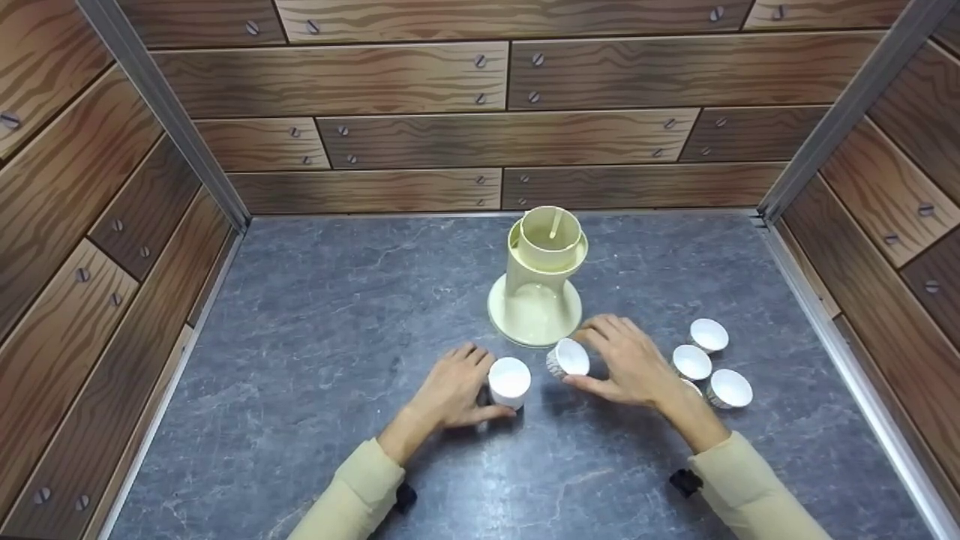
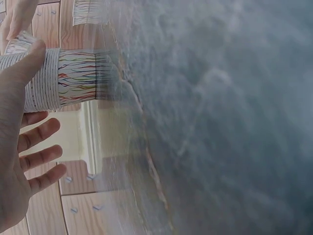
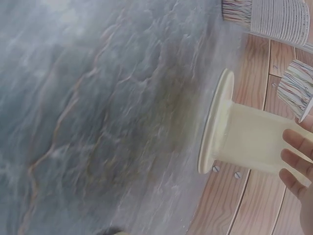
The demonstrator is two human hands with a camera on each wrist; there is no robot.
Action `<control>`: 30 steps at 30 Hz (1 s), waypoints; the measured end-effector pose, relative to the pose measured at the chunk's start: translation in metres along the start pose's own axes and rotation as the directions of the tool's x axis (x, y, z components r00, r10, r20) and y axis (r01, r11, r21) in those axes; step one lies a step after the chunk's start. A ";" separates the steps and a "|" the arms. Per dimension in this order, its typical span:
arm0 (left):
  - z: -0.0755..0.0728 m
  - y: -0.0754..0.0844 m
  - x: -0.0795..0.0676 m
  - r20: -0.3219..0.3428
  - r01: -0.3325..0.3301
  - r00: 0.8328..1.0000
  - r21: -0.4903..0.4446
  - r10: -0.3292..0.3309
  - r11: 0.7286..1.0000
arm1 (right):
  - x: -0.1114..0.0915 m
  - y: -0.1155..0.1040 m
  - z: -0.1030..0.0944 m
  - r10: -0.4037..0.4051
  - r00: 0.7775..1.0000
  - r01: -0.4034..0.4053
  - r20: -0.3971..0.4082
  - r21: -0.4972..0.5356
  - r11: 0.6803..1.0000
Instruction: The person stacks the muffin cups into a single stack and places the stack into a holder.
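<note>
- Near the middle of the grey marbled surface [image 1: 322, 307], a stack of cups [image 1: 510, 381] stands upright, mouths upward. The left wrist view shows its closely nested rims and, on the lowest cup, wavy coloured lines.
- Left hand [image 1: 455, 390]: set at the side of the stack, gripping it with the thumb across the near side and the index finger partly hidden behind; the remaining three fingers are spread apart.
- Right hand [image 1: 626, 364]: pinches a single cup [image 1: 568, 358] by thumb and forefinger, the other fingers slightly spaced in the right wrist view. This cup is raised off the surface just beside the stack, apart from it, and tilted, its patterned base toward the left.
- Behind both hands, a pale green stand [image 1: 534, 304] rises from a round base to a cylinder, with a narrower slotted collar [image 1: 551, 259] at its top. Whether the right fingertips touch it cannot be told.
- Right of the right hand, four loose cups [image 1: 730, 388] sit close together, white insides upward; one is largely hidden by the wrist.
- At the borders, wood-patterned panels [image 1: 412, 75] and metal rails [image 1: 862, 360] enclose the surface; pale yellow sleeves [image 1: 352, 487] cover both forearms.
</note>
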State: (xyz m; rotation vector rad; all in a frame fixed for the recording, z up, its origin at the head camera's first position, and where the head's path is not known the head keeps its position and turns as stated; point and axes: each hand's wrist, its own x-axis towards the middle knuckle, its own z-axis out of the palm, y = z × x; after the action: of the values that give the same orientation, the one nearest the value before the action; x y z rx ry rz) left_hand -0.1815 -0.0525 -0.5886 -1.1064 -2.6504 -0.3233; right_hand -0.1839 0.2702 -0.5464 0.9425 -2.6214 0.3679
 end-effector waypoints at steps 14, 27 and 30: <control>0.001 0.000 0.001 -0.005 0.001 1.000 0.001 -0.001 1.000 | 0.011 -0.012 0.003 -0.048 0.994 0.053 -0.099 0.054 0.997; 0.000 0.001 0.000 0.003 0.012 1.000 0.000 -0.012 1.000 | 0.022 -0.026 0.006 -0.071 0.988 0.085 -0.135 0.097 0.992; 0.000 0.000 0.000 0.006 0.010 1.000 0.005 -0.010 1.000 | 0.027 -0.030 0.007 -0.101 0.987 0.112 -0.123 0.086 0.990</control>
State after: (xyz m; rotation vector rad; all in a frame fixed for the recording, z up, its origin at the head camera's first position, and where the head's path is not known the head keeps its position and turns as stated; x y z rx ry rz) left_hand -0.1812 -0.0522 -0.5887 -1.0942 -2.6615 -0.3150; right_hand -0.1856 0.2302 -0.5382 1.0525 -2.4534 0.5063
